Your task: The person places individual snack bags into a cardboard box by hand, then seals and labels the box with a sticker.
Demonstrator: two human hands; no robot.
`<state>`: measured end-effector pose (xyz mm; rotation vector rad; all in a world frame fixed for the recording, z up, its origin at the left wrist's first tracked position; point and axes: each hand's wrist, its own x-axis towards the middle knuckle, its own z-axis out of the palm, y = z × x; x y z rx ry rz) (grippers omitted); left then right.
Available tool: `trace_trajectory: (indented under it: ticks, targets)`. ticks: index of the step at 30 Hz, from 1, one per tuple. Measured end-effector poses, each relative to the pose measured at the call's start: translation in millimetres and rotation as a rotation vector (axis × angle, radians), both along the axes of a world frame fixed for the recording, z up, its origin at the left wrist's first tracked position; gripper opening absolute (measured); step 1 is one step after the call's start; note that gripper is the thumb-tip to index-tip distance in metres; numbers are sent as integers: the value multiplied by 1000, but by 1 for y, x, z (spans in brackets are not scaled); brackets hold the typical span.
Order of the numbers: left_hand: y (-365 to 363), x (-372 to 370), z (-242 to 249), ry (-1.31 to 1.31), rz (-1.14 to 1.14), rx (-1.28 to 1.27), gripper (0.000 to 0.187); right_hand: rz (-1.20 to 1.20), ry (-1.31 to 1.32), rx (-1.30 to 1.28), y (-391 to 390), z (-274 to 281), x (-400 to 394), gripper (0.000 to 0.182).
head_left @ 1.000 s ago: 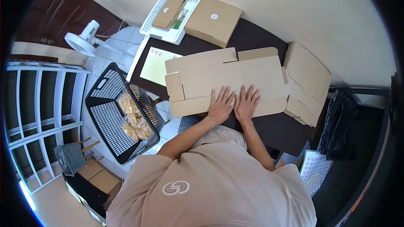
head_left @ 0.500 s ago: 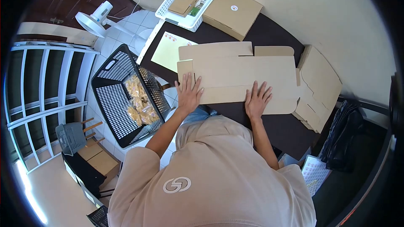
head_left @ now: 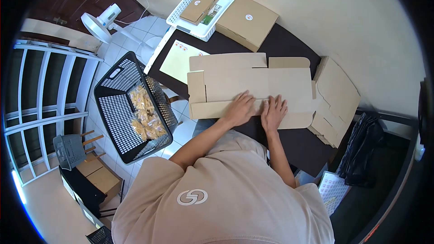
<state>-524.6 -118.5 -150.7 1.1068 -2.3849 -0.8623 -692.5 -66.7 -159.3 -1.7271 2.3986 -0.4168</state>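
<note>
A die-cut cardboard sheet [head_left: 237, 81] lies unfolded on the dark table [head_left: 294, 147], its flaps spread out. Over its near edge flap, around the middle, rests my left hand [head_left: 240, 110], fingers curled and close together; whatever may be under the fingertips is hidden. Just to the right, my right hand [head_left: 273, 113] lies on the cardboard near the same edge with its fingers stretched out. The near flap looks slightly raised along its crease left of my hands.
Flat cardboard blanks [head_left: 337, 101] are stacked at the right. A closed box [head_left: 247, 22], a white basket [head_left: 192, 29] and a sticker sheet [head_left: 177, 61] sit at the back. Left of the table stands a black crate [head_left: 118, 122] with packaged items [head_left: 145, 113].
My left hand has moved right from the sheet's left end to its near-middle edge, its fingers now curled. The near flap is lifted a little. The whole view has shifted slightly.
</note>
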Motion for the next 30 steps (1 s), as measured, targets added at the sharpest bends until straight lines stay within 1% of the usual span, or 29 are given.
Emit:
trace_trajectory:
  ticks: [1,3,4,5,7,9,10,11,12,13,14,15,16,18,19,21,22,24,25,27,28,30]
  targets:
    - [-10,5,4,-1,-4,-5,42,-4,-1,-5,-3,6,0,43]
    - [-35,22,10,308,203,259,23,-7,-127,-125,-3,14,-3,35]
    - [-52,30,7,325,274,190,20,-9,-126,-125,-2,14,-4,35]
    - [-75,38,5,343,346,115,16,-4,-172,-138,-2,13,-8,31]
    - [-131,62,3,192,430,-66,18,3,-218,-158,1,17,-15,28]
    - [-160,75,-4,134,416,-222,23,154,-416,14,9,27,-26,25]
    - [-166,79,-14,137,414,-223,23,249,-332,15,13,28,-28,19]
    - [-171,82,-23,-58,424,-317,30,247,-330,13,16,30,-30,19]
    - [-172,80,-17,-253,429,-408,38,264,-297,78,20,36,-29,17]
    - [-172,77,-12,-252,426,-407,38,279,-263,145,22,39,-28,16]
    - [-173,74,-6,-362,390,-215,41,276,-263,144,24,37,-28,16]
    - [-172,69,11,-470,350,-21,44,256,-258,90,26,32,-28,16]
    - [-172,63,29,-473,345,-21,44,235,-255,37,27,29,-27,17]
    - [-167,50,54,-574,245,340,51,217,-248,29,27,29,-24,18]
    - [-158,46,47,-582,240,340,51,204,-235,21,26,29,-23,19]
    - [-137,45,23,-330,384,157,55,190,-240,34,22,31,-21,19]
    - [-138,46,13,-338,378,157,55,181,-234,45,20,31,-20,20]
    - [-143,45,2,-265,439,-364,59,180,-232,19,15,29,-21,19]
    - [-148,45,1,-264,435,-360,59,187,-223,-7,16,29,-23,19]
    - [-161,47,7,-422,333,-44,61,191,-243,-10,15,23,-28,18]
    - [-162,44,19,-419,337,-46,61,199,-268,-17,12,21,-31,18]
    - [-164,42,40,-581,299,-5,61,197,-253,-30,7,18,-34,18]
